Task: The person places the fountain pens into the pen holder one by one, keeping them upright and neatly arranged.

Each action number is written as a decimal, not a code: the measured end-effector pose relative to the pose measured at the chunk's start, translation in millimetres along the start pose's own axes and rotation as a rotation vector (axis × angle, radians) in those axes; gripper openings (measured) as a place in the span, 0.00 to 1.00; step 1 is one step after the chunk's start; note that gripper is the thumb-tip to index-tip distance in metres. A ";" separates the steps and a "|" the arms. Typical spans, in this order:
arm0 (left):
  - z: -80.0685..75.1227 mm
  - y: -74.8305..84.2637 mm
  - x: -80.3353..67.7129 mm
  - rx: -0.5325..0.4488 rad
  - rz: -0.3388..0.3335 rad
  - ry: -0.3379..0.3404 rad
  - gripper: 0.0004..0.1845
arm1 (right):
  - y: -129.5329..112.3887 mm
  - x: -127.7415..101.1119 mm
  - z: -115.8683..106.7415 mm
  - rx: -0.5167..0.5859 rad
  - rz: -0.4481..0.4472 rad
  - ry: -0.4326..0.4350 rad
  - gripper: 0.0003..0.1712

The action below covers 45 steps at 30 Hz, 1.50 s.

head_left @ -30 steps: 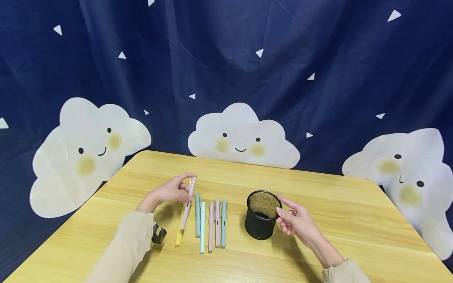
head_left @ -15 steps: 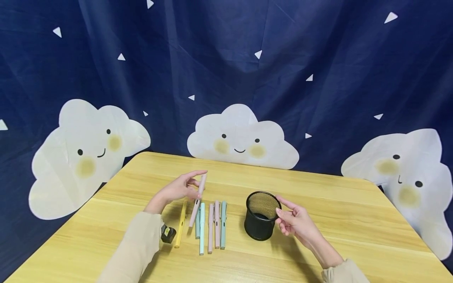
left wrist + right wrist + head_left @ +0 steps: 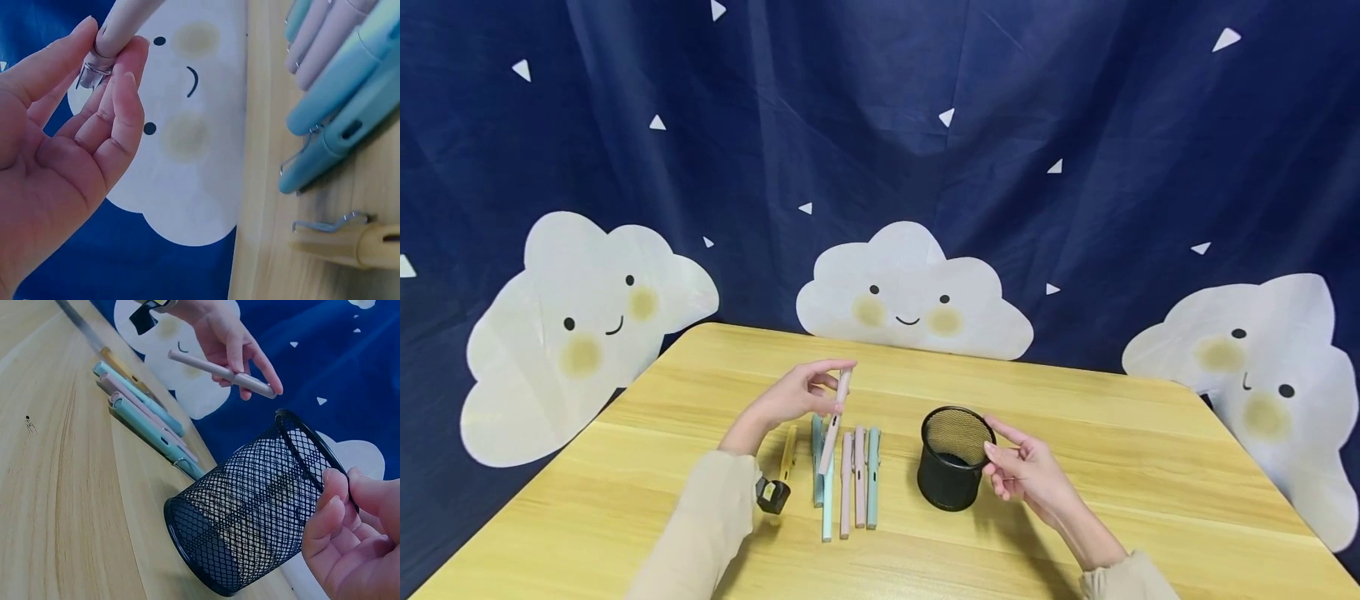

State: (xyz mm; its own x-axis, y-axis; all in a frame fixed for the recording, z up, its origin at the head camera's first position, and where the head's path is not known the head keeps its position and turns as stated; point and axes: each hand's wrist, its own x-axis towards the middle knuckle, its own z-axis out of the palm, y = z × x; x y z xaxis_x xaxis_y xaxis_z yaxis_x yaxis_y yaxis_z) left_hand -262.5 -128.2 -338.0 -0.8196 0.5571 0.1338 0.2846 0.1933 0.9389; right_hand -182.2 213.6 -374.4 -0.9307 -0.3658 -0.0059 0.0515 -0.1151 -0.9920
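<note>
Pale pink pen (image 3: 834,427) tilted, in the air over the row of pens (image 3: 860,479), pinched between left hand's (image 3: 796,395) thumb and fingers. Right hand (image 3: 1028,468) pinches rim of black mesh cup (image 3: 947,485) on worktop (image 3: 1150,475).

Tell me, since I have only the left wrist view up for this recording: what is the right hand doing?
Observer: The right hand pinches a black cup at its top edge.
Operator: Anything in the cup?
Observer: No, nothing shows inside it in the head view.
Operator: My picture cuts off the far end of the held pen. Does that end touch the table?
Observer: No, the right wrist view shows it raised clear of the table.
</note>
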 end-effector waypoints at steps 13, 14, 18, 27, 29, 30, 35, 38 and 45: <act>13.8 13.1 8.2 -0.004 0.053 0.024 0.32 | 1.7 0.3 -0.1 0.009 -0.008 -0.006 0.40; 14.8 13.9 8.7 -0.003 0.057 0.025 0.32 | 1.9 0.4 0.0 0.011 -0.007 -0.005 0.40; 18.1 16.3 11.6 -0.002 0.067 0.023 0.32 | 2.3 0.6 0.5 0.008 -0.006 0.001 0.40; 25.8 25.5 19.7 -0.017 0.080 0.030 0.32 | 2.3 0.3 -0.1 -0.002 -0.010 -0.004 0.40; 27.6 26.6 21.9 -0.016 0.084 0.030 0.32 | 2.0 0.2 -0.1 -0.004 -0.010 -0.004 0.40; 28.4 26.8 23.1 -0.016 0.086 0.030 0.32 | 1.9 0.2 -0.1 -0.006 -0.011 -0.004 0.39; 31.9 26.8 28.9 -0.018 0.107 0.024 0.32 | 0.9 0.8 -0.1 -0.011 -0.015 -0.002 0.39; 35.3 29.1 32.1 -0.024 0.114 0.025 0.32 | 0.8 1.0 -0.3 -0.010 -0.018 -0.004 0.39; 43.1 35.1 37.6 -0.028 0.133 0.040 0.32 | 1.2 1.1 -0.8 -0.010 -0.020 -0.003 0.39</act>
State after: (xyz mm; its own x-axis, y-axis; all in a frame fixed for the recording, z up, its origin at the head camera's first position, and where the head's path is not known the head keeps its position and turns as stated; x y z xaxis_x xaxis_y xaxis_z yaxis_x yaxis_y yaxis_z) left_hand -261.9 -65.7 -313.6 -0.7947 0.5437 0.2699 0.3787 0.0966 0.9205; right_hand -183.5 213.9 -375.7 -0.9304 -0.3663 0.0147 0.0289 -0.1131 -0.9932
